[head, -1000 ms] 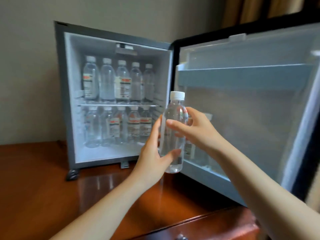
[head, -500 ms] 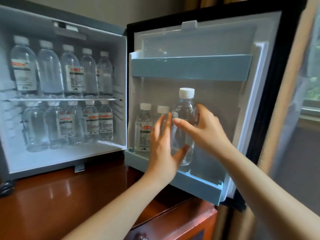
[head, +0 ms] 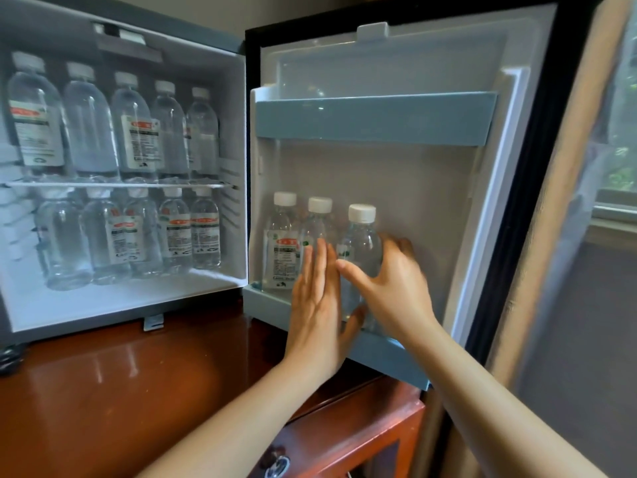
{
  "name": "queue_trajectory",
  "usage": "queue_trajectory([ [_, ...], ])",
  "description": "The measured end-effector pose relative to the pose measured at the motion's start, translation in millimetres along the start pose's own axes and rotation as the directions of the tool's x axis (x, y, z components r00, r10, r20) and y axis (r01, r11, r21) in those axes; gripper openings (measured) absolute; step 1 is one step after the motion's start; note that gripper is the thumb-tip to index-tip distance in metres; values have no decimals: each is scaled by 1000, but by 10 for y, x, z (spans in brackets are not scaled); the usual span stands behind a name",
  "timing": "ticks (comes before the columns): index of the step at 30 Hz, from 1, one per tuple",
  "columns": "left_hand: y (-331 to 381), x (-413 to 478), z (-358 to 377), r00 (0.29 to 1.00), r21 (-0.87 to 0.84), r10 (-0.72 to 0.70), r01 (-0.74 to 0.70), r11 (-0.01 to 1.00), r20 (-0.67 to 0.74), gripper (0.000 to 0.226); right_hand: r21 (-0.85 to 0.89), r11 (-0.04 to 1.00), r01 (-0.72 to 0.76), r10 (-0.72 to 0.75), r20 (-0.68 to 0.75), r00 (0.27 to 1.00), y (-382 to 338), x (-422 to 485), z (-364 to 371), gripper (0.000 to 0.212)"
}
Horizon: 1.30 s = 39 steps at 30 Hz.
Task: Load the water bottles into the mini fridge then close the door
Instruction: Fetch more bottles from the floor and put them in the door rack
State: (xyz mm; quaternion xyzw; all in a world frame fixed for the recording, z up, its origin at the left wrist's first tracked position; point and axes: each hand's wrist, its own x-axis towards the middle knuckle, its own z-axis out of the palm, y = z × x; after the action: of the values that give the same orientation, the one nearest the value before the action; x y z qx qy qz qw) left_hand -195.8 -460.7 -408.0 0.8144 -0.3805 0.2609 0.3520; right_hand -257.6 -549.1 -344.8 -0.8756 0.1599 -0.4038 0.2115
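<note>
Water bottle [head: 362, 250], clear with white cap, stands upright in the lower door shelf [head: 382, 353] of the open mini fridge door [head: 396, 167], third in a row, just right of two other capped bottles [head: 286, 243]. Right hand [head: 396, 291] wraps it from the right side: thumb across the front of the body, fingers curled round the back, partly hidden, so a loose-to-firm grasp on the bottle's middle. Wrist bent slightly, forearm running down to the lower right corner. Left hand [head: 317, 305] flat and spread, fingers straight and pointing up, palm facing the bottles, holding nothing; its fingertips overlap the middle bottle's label, its thumb reaches under toward the base of the held bottle. Whether the palm touches the bottles, cannot tell. Left forearm comes in from bottom centre.

Outward: upper door shelf [head: 375, 119] blue-grey, no bottles visible in it. Fridge cabinet [head: 238, 98] to the left, door swung wide. Inside, a wire shelf [head: 117, 184] carries five upright bottles [head: 138, 132]; five more [head: 175, 232] stand on the floor below it. Fridge sits on a glossy reddish wooden cabinet [head: 120, 391]. Window [head: 620, 132] at far right, blurred.
</note>
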Motion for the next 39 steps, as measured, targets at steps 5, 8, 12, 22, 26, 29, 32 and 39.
queue_trajectory([
  [5, 13, -24, -114, 998, 49, 9, -11, 999, 58, 79, -28, 1000, -2, -1, -83, 997, -34, -53, -6, 65],
  [8, -77, -47, -284, 985, 31, 107, -112, 993, 133, 80, 43, 997, 63, -52, -216, 975, -54, -69, -42, 50],
  [12, -219, -105, -585, 967, -50, 127, -119, 992, 220, 77, 43, 974, 220, -202, -262, 944, -195, -131, -39, 25],
  [22, -879, -595, -1708, 911, 115, -167, 133, 984, 378, 28, 178, 901, 395, -414, 82, 907, -1071, -403, 581, 11],
  [26, -1211, -1079, -2359, 877, 244, -338, 265, 933, 340, 28, 272, 858, 435, -497, 231, 837, -1556, -668, 1015, 10],
  [29, -1453, -1526, -2863, 839, 303, -482, 405, 863, 250, 26, 348, 807, 477, -579, 315, 752, -1977, -915, 1332, 11],
  [32, -1671, -2039, -3328, 769, 341, -621, 548, 763, 154, 22, 428, 725, 539, -683, 355, 638, -2417, -1216, 1614, 13],
  [39, -1838, -3225, -4170, 598, 403, -801, 736, 544, -12, 22, 645, 494, 584, -870, 359, 339, -3506, -2183, 1999, 8],
])
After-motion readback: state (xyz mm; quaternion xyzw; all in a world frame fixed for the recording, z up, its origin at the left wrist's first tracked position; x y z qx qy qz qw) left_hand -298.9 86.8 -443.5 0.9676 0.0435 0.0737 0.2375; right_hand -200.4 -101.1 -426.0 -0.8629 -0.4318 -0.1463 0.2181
